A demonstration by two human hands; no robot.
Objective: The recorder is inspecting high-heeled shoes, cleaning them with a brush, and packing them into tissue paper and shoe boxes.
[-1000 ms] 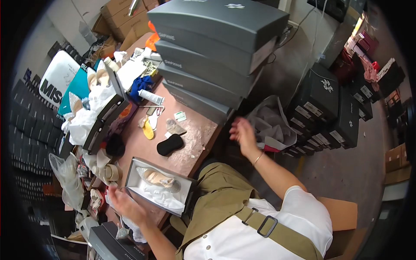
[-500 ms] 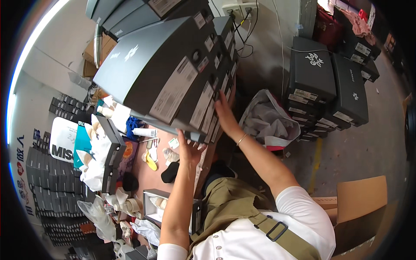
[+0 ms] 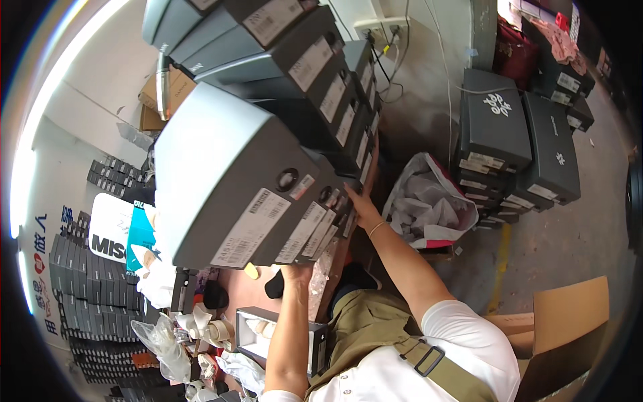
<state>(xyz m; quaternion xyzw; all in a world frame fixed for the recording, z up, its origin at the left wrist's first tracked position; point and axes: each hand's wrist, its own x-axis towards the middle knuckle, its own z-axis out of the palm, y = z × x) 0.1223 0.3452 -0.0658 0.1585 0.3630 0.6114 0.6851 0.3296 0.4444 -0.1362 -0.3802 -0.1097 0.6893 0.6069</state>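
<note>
A tall stack of grey shoe boxes with white labels on their ends fills the middle of the view, close to the camera. My left hand grips the stack from underneath at its lowest box. My right hand presses flat against the labelled ends on the stack's right side. Below them on the brown table lies an open grey box with pale shoes and white paper inside. A black item lies partly hidden behind my left wrist.
A white bag of crumpled paper stands on the floor to the right, with stacks of dark boxes beyond it. A cardboard box is at lower right. Shelves of dark boxes and loose shoes line the left.
My left hand left the open box and went under the stack. My right hand came onto the stack's end. The stack now looms much closer and higher in view.
</note>
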